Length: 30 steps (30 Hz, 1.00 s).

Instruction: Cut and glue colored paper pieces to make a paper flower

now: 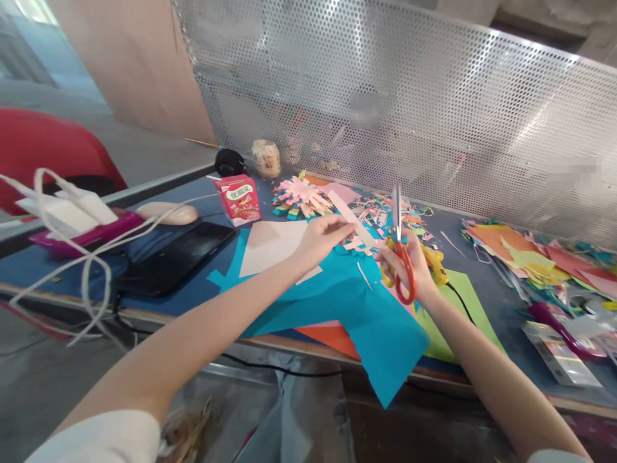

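Observation:
My left hand (328,233) pinches a narrow pale pink paper strip (348,212) over the middle of the table. To its right, my right hand (409,260) is wrapped round red-handled scissors (405,273), whose blades point up and away. Blue paper (385,341) lies below both hands and hangs over the front edge. A pale pink sheet (270,241) rests on the blue paper beside my left forearm. Behind the hands are a fringed paper flower (303,195) and a heap of small cuttings (393,209). Something yellow (436,262) sits beside my right hand.
On the left are a red drink carton (241,200), a black phone (180,257), white cables (91,257) and a glass jar (266,159). Coloured paper scraps (525,251) and a small box (559,354) lie at the right. A perforated metal panel (409,109) stands behind.

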Tool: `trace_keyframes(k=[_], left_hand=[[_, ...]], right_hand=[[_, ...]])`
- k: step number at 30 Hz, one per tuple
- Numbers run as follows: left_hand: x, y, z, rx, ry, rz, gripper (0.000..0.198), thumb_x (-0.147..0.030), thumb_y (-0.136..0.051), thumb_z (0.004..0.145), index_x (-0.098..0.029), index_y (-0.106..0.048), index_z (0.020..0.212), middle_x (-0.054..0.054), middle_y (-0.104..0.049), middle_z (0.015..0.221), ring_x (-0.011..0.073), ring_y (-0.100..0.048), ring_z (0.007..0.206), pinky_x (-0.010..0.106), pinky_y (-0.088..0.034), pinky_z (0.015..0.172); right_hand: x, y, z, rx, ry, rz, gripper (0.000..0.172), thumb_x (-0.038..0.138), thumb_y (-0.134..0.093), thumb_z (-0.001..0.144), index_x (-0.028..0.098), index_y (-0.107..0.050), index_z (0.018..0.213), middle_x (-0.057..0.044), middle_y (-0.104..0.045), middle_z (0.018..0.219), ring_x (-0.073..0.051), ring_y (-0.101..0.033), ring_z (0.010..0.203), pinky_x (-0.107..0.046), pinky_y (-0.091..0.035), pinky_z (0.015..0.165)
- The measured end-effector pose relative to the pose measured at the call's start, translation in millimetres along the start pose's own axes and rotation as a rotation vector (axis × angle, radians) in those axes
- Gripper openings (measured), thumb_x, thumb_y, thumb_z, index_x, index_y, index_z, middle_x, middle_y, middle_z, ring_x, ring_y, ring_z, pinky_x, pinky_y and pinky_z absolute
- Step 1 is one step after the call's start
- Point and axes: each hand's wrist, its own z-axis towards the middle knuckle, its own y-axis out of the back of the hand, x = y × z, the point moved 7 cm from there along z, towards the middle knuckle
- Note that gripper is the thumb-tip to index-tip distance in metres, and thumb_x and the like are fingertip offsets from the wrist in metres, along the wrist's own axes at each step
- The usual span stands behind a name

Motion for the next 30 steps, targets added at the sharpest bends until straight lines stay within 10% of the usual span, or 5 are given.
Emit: trace_keyframes(k=[7, 30], left_hand=[[-18, 28.9, 6, -0.113, -0.149, -0.099, 0.017, -0.028, -0.072, 0.068, -0.014, -0.061, 0.067, -0.002, -0.057, 0.057, 0.006, -0.05, 0.049, 0.02, -0.039, 0.049], [-19, 25.5, 3, -0.06, -0.137, 0.072, 0.009, -0.02, -0.068, 0.069, -0.012, -0.066, 0.07, 0.001, -0.064, 0.06, 0.0043, -0.049, 0.046, 0.016, -0.038, 0.042]], right_hand=[[0, 6, -6, 0.179, 0.007, -0.352, 0.067, 0.046, -0.066, 0.073, 0.02, -0.028, 0.121, 0.006, -0.053, 0.065, -0.014, -0.051, 0.058, -0.027, -0.039, 0.053], [-2, -2, -14, 0.273, -0.018, -0.434, 0.071, 0.049, -0.063, 0.075, 0.019, -0.03, 0.129, 0.005, -0.055, 0.061, -0.014, -0.05, 0.053, -0.026, -0.037, 0.05]])
